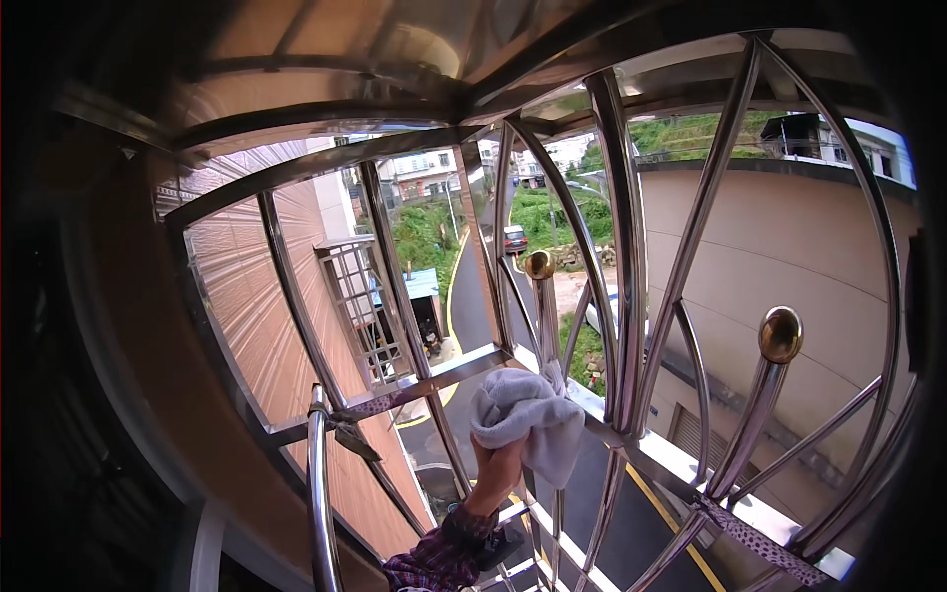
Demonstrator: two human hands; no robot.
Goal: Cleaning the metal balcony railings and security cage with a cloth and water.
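Observation:
My left hand (pixel 499 466), in a plaid sleeve, reaches up from the bottom of the view, closed on a bunched grey-white cloth (pixel 521 418). The cloth lies against the horizontal metal rail near the corner of a shiny window cage and covers part of it. Just above the cloth rises a metal bar (pixel 546 318) topped with a gold-coloured ball (pixel 540 264). My fingers are mostly hidden by the cloth. My right hand is out of view.
To the right stands another bar with a gold-coloured ball (pixel 780 334). Patterned tape (pixel 762 540) wraps the rail. A metal pole (pixel 319 496) with a tied scrap stands at left. A metal roof (pixel 333 89) hangs overhead; a road (pixel 473 296) runs far below.

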